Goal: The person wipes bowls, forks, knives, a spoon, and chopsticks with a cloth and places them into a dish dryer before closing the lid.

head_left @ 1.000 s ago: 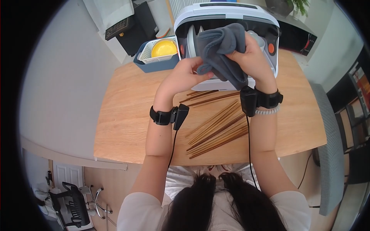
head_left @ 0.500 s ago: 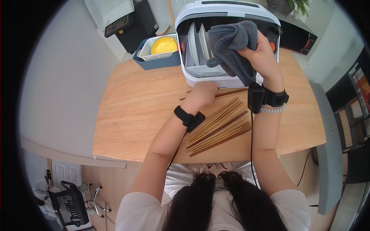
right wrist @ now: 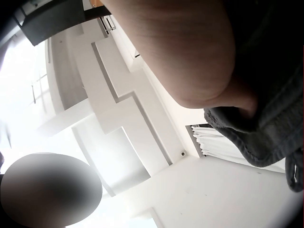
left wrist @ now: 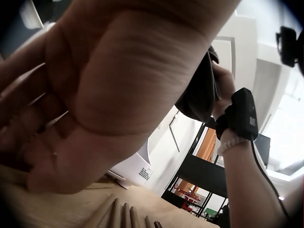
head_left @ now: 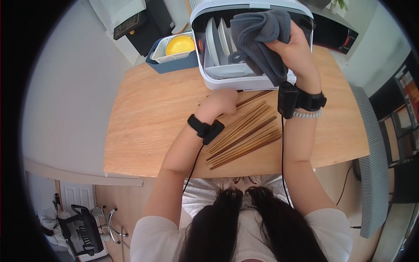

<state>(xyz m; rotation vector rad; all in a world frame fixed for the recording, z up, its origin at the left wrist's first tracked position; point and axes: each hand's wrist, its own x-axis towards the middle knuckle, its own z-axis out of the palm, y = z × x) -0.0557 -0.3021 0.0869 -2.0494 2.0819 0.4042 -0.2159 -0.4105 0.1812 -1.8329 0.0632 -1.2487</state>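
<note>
My right hand (head_left: 297, 53) grips a folded dark grey cloth (head_left: 261, 40) over the front right of an open white box (head_left: 244, 84). The same cloth (right wrist: 266, 133) hangs from the hand in the right wrist view. Low over the table, just in front of the box, is my left hand (head_left: 220, 104), back up, above a few dark chopsticks (head_left: 255, 98). Its fingers bend loosely downward in the left wrist view (left wrist: 107, 90); whether the tips touch a chopstick is hidden. Several more wooden chopsticks (head_left: 244, 135) lie fanned beside it.
Pale plates (head_left: 212, 41) stand upright inside the box. Left of it, a blue bin (head_left: 172, 65) holds a white basket (head_left: 160, 53) and a yellow bowl (head_left: 180, 44). The wooden table (head_left: 144, 118) has a grey padded seat (head_left: 370, 174) at its right.
My left hand has let go of the cloth and come down toward the chopsticks. The right hand has shifted slightly right and up with the cloth, uncovering the plates.
</note>
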